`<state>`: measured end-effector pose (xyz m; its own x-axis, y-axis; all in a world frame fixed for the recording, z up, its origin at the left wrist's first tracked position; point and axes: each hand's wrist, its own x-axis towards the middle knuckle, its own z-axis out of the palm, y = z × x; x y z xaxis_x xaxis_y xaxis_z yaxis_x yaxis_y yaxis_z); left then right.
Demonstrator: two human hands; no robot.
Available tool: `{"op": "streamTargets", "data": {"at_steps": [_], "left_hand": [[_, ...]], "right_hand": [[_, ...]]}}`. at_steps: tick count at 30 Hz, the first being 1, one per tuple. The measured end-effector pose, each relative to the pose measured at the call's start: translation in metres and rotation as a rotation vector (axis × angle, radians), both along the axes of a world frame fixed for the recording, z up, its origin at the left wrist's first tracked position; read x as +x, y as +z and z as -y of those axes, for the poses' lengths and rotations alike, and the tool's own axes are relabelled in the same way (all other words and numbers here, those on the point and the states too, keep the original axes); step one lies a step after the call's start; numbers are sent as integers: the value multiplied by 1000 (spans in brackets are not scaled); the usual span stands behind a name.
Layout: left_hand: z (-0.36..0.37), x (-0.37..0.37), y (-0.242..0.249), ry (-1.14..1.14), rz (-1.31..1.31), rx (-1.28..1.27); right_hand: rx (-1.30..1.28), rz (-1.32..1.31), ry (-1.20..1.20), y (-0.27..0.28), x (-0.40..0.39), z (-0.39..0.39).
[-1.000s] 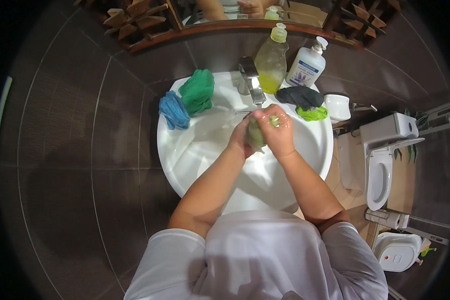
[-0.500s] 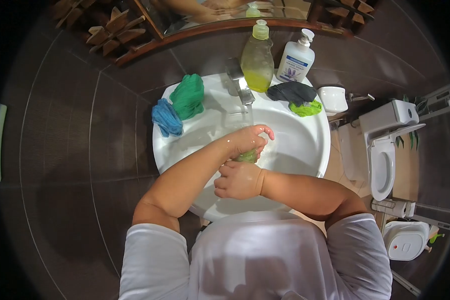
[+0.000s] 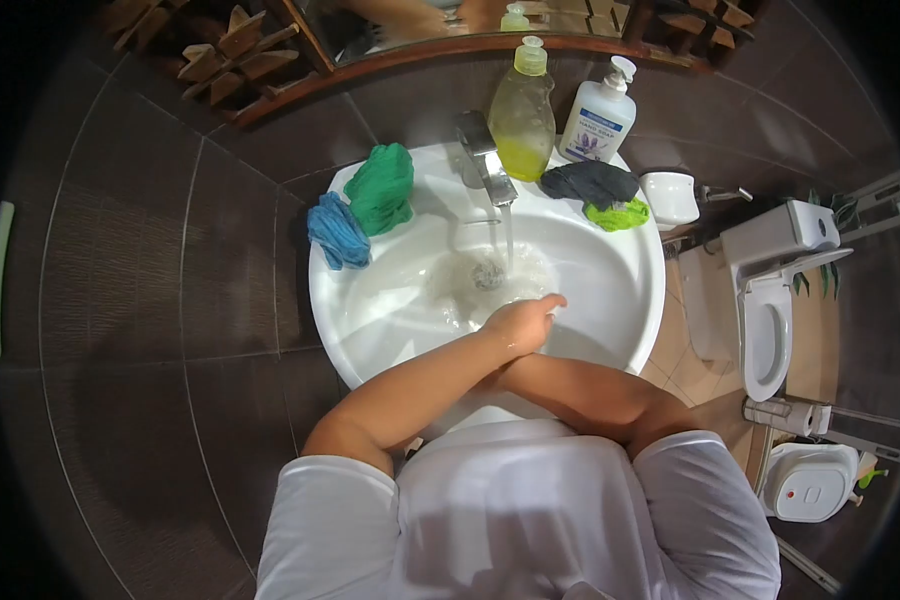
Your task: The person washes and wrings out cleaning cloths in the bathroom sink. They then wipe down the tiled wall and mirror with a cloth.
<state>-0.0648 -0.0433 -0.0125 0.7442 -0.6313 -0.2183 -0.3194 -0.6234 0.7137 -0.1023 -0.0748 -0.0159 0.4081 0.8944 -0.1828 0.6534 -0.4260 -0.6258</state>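
Observation:
My left hand (image 3: 525,325) is over the front right part of the white sink (image 3: 610,285), below the tap. Its fingers look curled, with the thumb or a finger pointing right. A small pale bit shows at the fingertips, too little to name. My right forearm (image 3: 590,392) crosses under my left wrist, so my right hand is hidden behind the left arm. From the metal tap (image 3: 490,170) a stream of water (image 3: 510,240) runs into the basin near the drain (image 3: 487,275), where the water looks cloudy.
On the sink's left rim lie a green cloth (image 3: 380,190) and a blue cloth (image 3: 338,232). At the back stand a yellow-green soap bottle (image 3: 523,115) and a hand soap pump bottle (image 3: 597,115). A dark cloth (image 3: 590,183) and a lime-green cloth (image 3: 617,214) lie right. A toilet (image 3: 765,340) stands further right.
Both hands have moved from under the tap toward me and slightly right. The pale green soft thing that was between them is out of sight. My right hand has gone behind the left arm.

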Motion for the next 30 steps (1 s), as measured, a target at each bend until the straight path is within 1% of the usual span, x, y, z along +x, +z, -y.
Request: {"op": "streamTargets", "data": {"at_steps": [2, 3, 5, 6, 7, 8, 9, 10, 11, 12, 13, 14, 15, 16, 17, 18, 19, 20, 21, 22, 24, 25, 27, 30], "left_hand": [[-5, 17, 5, 151, -545, -191], [-15, 29, 5, 157, -544, -194], [-42, 47, 4, 360, -947, -483], [-49, 43, 8, 362, -947, -485], [-53, 35, 14, 517, -863, -624], [-56, 31, 19, 666, -771, -757], [-60, 32, 15, 657, -772, -745], [-63, 33, 8, 557, -592, -625], [-63, 35, 1, 453, -410, -510], [-60, 38, 1, 444, -408, -507], [-56, 44, 1, 551, -573, -497], [-53, 49, 0, 660, -739, -485], [-47, 52, 2, 661, -737, -484], [-40, 55, 4, 823, -841, -500], [-35, 57, 7, 987, -942, -512], [-30, 61, 3, 988, -936, -514], [-25, 66, -1, 808, -758, -295], [-21, 69, -6, 625, -582, -81], [-19, 74, -4, 547, -514, -28], [-15, 78, -1, 566, -528, -48], [-13, 86, 5, 641, -564, -113], [-13, 88, 8, 670, -577, -144], [-13, 91, 12, 708, -599, -196], [-16, 90, 18, 715, -617, -232]], "right_hand": [[46, 234, 254, -10, 2, 5], [46, 234, 261, 1, 4, 16], [511, 165, -125, 36, 15, 49], [646, -29, -536, 35, 22, 60], [767, -228, -954, 33, 31, 71], [763, -285, -1161, 29, 49, 85], [756, -348, -1369, 25, 64, 96], [767, -347, -1382, 21, 69, 103], [403, -59, -1252, 18, 72, 109], [41, 212, -1082, 23, 77, 111], [44, 215, -1086, 28, 82, 108], [182, 309, -996, 31, 89, 100], [316, 399, -900, 37, 95, 89], [317, 398, -899, 33, 105, 81], [402, -7, -970, 27, 117, 71], [478, -414, -1012, 32, 125, 62], [481, -408, -1010, 38, 131, 58], [458, -498, -982, 42, 135, 57], [432, -591, -952, 51, 134, 55], [425, -595, -951, 63, 129, 52], [394, -704, -941, 84, 124, 47], [392, -700, -936, 83, 127, 46], [423, -934, -1016, 77, 130, 49], [480, -951, -1075, 68, 131, 51]]}}
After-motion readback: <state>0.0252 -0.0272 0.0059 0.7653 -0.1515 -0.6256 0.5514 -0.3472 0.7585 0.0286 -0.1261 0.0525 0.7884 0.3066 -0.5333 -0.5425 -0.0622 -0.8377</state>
